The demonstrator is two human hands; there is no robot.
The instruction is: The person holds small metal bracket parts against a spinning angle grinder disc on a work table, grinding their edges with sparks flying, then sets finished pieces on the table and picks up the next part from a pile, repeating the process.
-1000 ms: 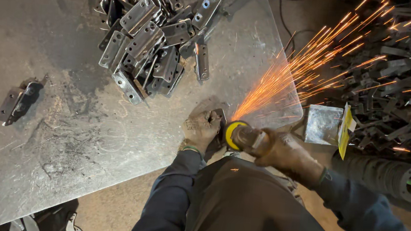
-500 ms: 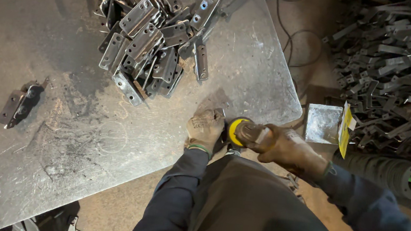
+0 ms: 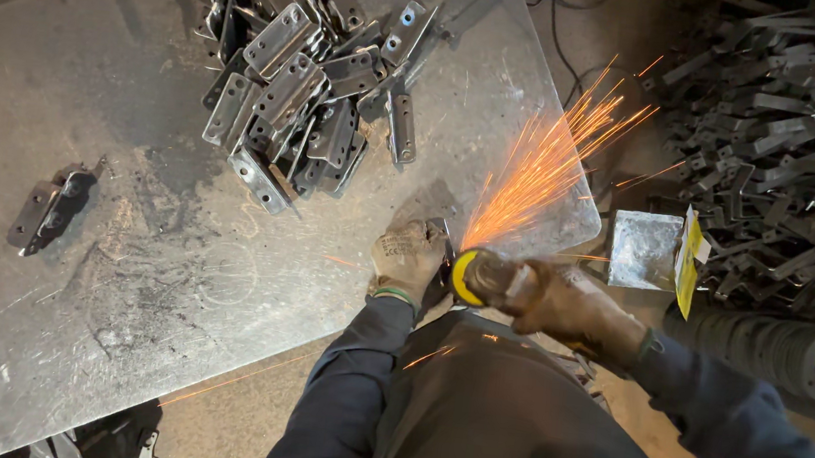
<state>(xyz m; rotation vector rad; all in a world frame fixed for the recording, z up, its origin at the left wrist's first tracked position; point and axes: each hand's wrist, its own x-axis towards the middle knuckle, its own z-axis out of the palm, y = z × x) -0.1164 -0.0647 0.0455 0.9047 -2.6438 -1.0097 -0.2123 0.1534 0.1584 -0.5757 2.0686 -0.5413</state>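
Grinding in progress, lower centre of frame. Left hand [image 3: 409, 259], gloved, fingers curled down and pressed on a small metal bracket [image 3: 443, 232] at the near edge of the worktop [image 3: 93, 79]; most of the piece is hidden under the glove. Right hand [image 3: 560, 299], gloved, wrapped tight round the angle grinder [image 3: 475, 275], yellow guard showing, disc at the bracket. Sparks [image 3: 543, 162] fan toward upper right, so the disc is cutting metal atm.

Progress, my read only: 1 piece under the disc, a big bracket pile [image 3: 312, 80] at upper centre of the worktop, approx 20+ pcs; they overlap, so no exact count. Can't tell if that pile is done or waiting, no visible difference in edge finish at this res. 1 separate dark bracket [image 3: 49, 209] lies alone at left centre, well apart from the pile. Could be a set-aside, can't say.

Off the worktop: floor heap of metal strips [image 3: 794, 147] at upper right, far too many to count. 1 small square metal block [image 3: 644, 250] w/ a yellow tag, just right of the worktop corner. Stack of dark ribbed rings [image 3: 765, 348] at right edge, count not readable.

Counts: 2 hands, 1 grinder, 1 piece being worked, 1 loose piece, 1 pile.
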